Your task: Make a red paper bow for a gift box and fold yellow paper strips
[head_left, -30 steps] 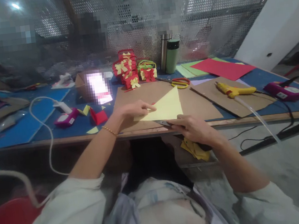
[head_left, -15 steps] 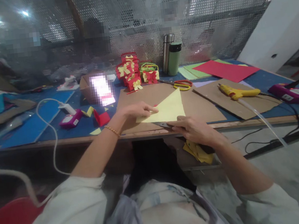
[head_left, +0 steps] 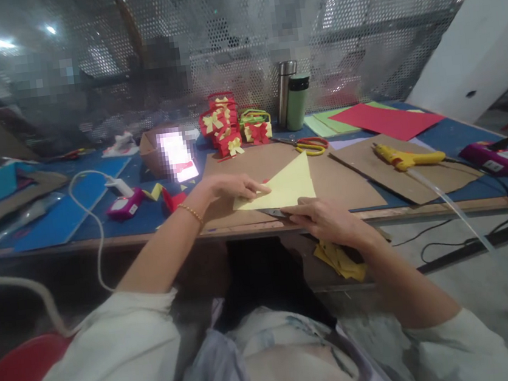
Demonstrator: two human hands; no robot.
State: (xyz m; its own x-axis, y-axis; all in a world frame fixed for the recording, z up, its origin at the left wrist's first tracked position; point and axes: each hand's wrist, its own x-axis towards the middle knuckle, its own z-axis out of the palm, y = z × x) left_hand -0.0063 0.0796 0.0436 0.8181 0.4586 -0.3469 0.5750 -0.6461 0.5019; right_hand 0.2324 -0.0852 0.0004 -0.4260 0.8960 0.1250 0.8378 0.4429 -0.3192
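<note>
A pale yellow paper triangle (head_left: 287, 180) lies on a brown cardboard sheet (head_left: 345, 186) near the table's front edge. My left hand (head_left: 235, 188) rests on the paper's left part, forefinger stretched out and pressing on it. A small bit of red shows beside that hand. My right hand (head_left: 318, 214) is closed around a cutting tool with a grey metal blade (head_left: 273, 212); its handle is hidden in the fingers, so I cannot tell whether it is a knife or scissors. The blade lies along the paper's lower edge, pointing left. My right thumb is at the paper's lower right corner.
Behind the cardboard stand red paper boxes with bows (head_left: 223, 126), scissors (head_left: 312, 145) and a green bottle (head_left: 298, 103). A yellow glue gun (head_left: 408, 156) lies on cardboard at right. A lit phone (head_left: 177, 153) and a purple power socket (head_left: 124, 204) are at left.
The view has shifted slightly, so everything sits a little lower and to the right. Both hands, the paper and the blade keep nearly the same places relative to one another.
</note>
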